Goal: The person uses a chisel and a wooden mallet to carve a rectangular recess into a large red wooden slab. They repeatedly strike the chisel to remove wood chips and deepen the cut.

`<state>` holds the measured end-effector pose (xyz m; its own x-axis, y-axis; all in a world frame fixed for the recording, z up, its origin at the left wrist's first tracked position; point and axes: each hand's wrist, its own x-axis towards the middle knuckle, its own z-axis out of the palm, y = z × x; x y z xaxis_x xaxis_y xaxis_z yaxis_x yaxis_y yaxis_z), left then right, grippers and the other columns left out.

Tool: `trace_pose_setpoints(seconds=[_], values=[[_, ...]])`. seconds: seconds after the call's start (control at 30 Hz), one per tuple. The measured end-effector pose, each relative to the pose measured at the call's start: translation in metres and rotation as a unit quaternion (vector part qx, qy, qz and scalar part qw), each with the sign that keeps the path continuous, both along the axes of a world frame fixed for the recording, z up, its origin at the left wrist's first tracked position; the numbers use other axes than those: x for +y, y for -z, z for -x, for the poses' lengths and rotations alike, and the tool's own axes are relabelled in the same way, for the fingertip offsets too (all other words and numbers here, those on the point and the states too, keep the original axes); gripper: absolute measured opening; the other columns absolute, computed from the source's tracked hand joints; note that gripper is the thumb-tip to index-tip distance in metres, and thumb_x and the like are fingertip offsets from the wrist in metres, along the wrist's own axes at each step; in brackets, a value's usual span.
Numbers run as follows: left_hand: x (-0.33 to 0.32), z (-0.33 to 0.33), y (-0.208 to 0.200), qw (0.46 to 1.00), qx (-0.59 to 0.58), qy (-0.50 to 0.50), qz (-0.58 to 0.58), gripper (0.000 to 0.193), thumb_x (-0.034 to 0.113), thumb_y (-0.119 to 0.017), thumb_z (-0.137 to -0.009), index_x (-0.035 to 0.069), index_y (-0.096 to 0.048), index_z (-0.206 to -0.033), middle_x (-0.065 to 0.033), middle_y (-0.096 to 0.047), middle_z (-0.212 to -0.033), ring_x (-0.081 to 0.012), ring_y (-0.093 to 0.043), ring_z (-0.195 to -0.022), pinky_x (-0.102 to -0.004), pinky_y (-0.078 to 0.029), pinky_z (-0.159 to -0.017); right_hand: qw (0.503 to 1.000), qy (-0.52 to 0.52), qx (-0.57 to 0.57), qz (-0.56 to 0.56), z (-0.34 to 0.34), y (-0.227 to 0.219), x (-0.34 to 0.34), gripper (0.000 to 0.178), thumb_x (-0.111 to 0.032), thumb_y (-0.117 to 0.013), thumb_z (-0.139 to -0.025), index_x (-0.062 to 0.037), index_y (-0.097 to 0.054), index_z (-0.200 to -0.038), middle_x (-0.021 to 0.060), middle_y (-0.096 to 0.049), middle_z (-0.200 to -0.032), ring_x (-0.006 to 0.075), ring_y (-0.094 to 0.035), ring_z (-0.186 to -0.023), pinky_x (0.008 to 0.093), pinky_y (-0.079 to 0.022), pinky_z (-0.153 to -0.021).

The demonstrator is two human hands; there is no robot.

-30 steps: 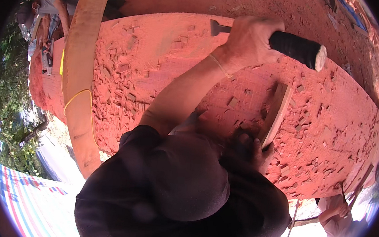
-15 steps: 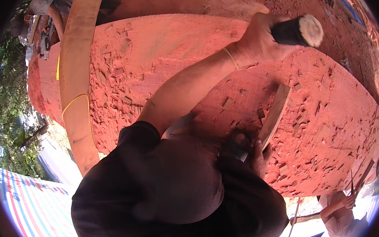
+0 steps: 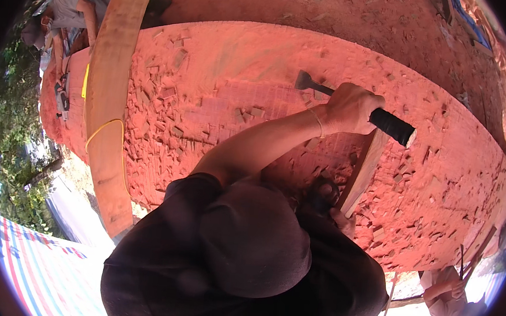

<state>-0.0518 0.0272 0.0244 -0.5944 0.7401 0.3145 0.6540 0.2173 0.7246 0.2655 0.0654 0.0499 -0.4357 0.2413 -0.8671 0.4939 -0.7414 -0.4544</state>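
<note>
My left hand (image 3: 354, 108) is closed round a chisel (image 3: 393, 127) with a black-wrapped handle. Its butt end points right, and its flared metal blade sticks out on the other side of my fist. The chisel is held above a broad reddish wooden slab (image 3: 222, 96). Lower down, my right hand (image 3: 346, 222) grips the near end of a flat wooden bar (image 3: 363, 175), which slants away over the slab. Part of this hand is hidden by my dark sleeve. Left of the bar is a dark rounded thing (image 3: 324, 193) that I cannot make out.
Loose wood chips (image 3: 166, 95) litter the slab. A long brown board (image 3: 108, 93) crosses its left side, with a yellow cord (image 3: 103, 129) on it. One person (image 3: 74, 10) bends over a power tool (image 3: 61, 98) at far left; another (image 3: 447, 292) is at lower right.
My left hand has come down nearer the slab, and the chisel has turned so that its blade now shows. The right hand still grips the wooden bar. The whole view has shifted slightly.
</note>
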Motion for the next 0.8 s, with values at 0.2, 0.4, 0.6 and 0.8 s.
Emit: trace_pose_setpoints(seconds=[0.2, 0.4, 0.6, 0.8], values=[[0.024, 0.020, 0.012, 0.998, -0.024, -0.066, 0.004, 0.016, 0.020, -0.075, -0.068, 0.011, -0.065, -0.077, -0.0115, -0.067, -0.068, -0.0345, -0.069, -0.067, -0.0458, -0.052, -0.060, 0.984, -0.030, -0.046, -0.167, -0.012, 0.004, 0.008, 0.036, -0.005, -0.075, -0.072, 0.0011, -0.063, -0.106, 0.0052, -0.065, -0.082, 0.0168, -0.061, -0.070, 0.0301, -0.050, -0.067], [0.028, 0.023, 0.019, 0.998, -0.025, -0.020, 0.050, 0.020, 0.025, -0.077, -0.068, 0.011, -0.065, -0.077, -0.0112, -0.065, -0.067, -0.0344, -0.068, -0.067, -0.0462, -0.052, -0.059, 0.879, 0.051, 0.109, -0.461, 0.004, -0.069, 0.107, 0.064, -0.024, -0.075, -0.080, 0.0057, -0.054, -0.133, 0.0241, -0.063, -0.127, 0.0279, -0.066, -0.110, 0.0408, -0.056, -0.086], [0.029, 0.032, 0.020, 0.995, -0.005, -0.099, -0.019, 0.017, 0.021, -0.073, -0.065, 0.010, -0.065, -0.076, -0.0106, -0.065, -0.065, -0.0323, -0.067, -0.062, -0.0451, -0.051, -0.057, 0.783, 0.248, 0.341, -0.457, 0.095, -0.197, 0.198, 0.041, -0.029, -0.061, -0.094, 0.0052, -0.060, -0.117, 0.0124, -0.062, -0.096, 0.0265, -0.063, -0.098, 0.0401, -0.052, -0.092], [0.020, 0.037, 0.011, 0.994, -0.040, -0.100, -0.009, 0.019, 0.022, -0.076, -0.067, 0.010, -0.064, -0.074, -0.0130, -0.064, -0.065, -0.0355, -0.068, -0.066, -0.0456, -0.051, -0.058, 0.809, -0.295, -0.057, -0.506, 0.112, -0.081, 0.113, 0.029, -0.008, -0.070, -0.076, 0.0010, -0.062, -0.102, 0.0027, -0.061, -0.076, 0.0116, -0.056, -0.069, 0.0296, -0.047, -0.064]])
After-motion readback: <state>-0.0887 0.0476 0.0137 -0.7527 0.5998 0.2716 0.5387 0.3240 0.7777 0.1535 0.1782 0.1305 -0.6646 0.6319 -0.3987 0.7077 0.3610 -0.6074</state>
